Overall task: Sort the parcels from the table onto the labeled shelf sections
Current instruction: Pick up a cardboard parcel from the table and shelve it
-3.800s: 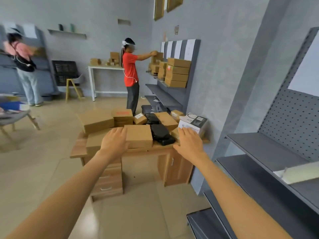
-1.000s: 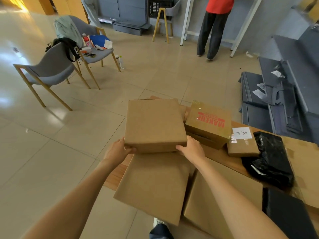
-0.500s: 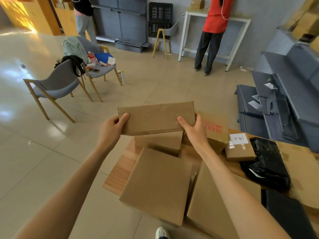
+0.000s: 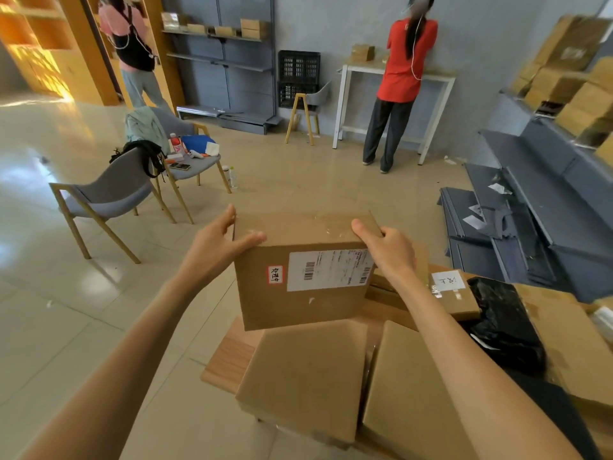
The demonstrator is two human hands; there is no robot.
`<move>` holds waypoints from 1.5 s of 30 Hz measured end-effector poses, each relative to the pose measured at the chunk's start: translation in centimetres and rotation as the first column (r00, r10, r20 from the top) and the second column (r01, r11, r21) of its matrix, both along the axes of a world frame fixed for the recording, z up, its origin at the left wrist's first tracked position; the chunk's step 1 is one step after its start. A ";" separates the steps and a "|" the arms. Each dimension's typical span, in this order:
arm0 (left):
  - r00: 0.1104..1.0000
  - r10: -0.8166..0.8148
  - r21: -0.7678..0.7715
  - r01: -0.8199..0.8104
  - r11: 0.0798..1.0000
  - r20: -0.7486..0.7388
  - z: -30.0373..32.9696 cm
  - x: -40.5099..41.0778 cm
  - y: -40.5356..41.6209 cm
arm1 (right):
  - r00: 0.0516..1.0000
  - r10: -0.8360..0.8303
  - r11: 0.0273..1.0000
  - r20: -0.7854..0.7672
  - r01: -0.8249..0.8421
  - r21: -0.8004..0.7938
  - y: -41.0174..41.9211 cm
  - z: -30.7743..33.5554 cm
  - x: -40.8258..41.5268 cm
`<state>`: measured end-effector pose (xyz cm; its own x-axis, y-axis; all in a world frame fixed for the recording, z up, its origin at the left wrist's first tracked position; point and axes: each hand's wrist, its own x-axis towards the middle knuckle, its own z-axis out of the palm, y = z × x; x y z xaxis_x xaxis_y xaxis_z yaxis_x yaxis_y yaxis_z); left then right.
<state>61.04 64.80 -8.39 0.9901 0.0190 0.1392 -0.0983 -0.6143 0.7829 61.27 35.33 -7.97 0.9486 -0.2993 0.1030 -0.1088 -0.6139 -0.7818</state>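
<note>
I hold a flat brown cardboard parcel tilted up above the table, its labelled face toward me. It carries a white barcode label and a small red-framed sticker. My left hand grips its upper left corner and my right hand grips its upper right corner. Under it, two plain cardboard parcels lie on the wooden table. To the right lie a small box with a handwritten white label and a black plastic bag parcel.
Grey shelving stands at the right, with stacked cardboard boxes on its upper levels. Two grey chairs stand on the tiled floor at the left. A person in a red shirt stands at a white table, and another person is at the far shelves.
I have lifted the parcel off the stack and turned it over, so its labelled face now shows. The view has risen toward the room.
</note>
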 end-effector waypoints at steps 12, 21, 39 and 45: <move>0.987 -0.141 0.521 0.083 0.849 0.073 0.4 -1.3 0.2 | 0.992 0.117 0.990 0.043 -0.113 -0.086 0.9 1.8 -0.4; 0.982 0.170 0.083 -0.176 0.981 0.081 -0.8 -2.2 0.6 | 0.992 0.090 0.977 0.084 -0.104 0.184 1.1 1.0 -2.6; 0.994 -0.066 -0.718 -0.013 0.696 -0.082 2.4 -4.5 -7.5 | 0.997 0.002 0.775 0.081 -0.053 0.630 -2.2 2.1 -9.5; 0.976 -0.202 -0.718 0.085 0.691 -0.078 2.6 -5.8 -11.0 | 0.979 -0.147 0.742 0.140 0.016 0.670 -5.4 2.5 -13.0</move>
<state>55.27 53.84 -5.80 0.9959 -0.0901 0.0051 0.0075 0.1391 0.9902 48.31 29.95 -5.46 0.9033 -0.4289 0.0071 0.0421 0.0721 -0.9965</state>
